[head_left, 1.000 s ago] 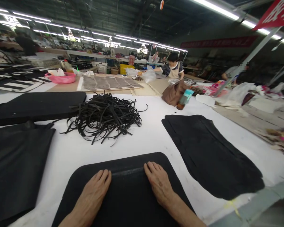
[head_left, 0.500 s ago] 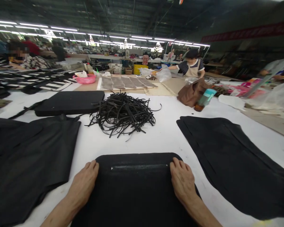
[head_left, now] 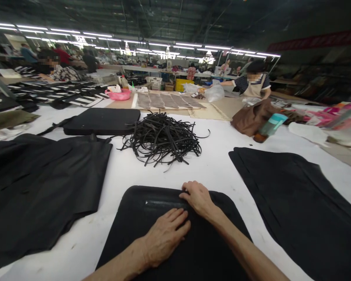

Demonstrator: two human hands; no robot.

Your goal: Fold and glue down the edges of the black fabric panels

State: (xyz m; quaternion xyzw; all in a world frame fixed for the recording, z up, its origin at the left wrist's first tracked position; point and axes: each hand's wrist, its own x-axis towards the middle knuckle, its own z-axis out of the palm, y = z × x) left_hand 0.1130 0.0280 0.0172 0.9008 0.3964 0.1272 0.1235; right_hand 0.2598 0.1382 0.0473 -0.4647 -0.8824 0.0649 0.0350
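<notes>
Black round-cornered, leather-like panel under both hands at six o'clock

Left hand lies palm-down on it, fingers loosely spread; right hand curls at its twelve-o'clock edge, grip unclear. Uneven pressure could skew it; pushing forward might snag that tangled heap of thin black strips at twelve. Half a second back, hands wide at its sides; now they nearly meet!
</notes>
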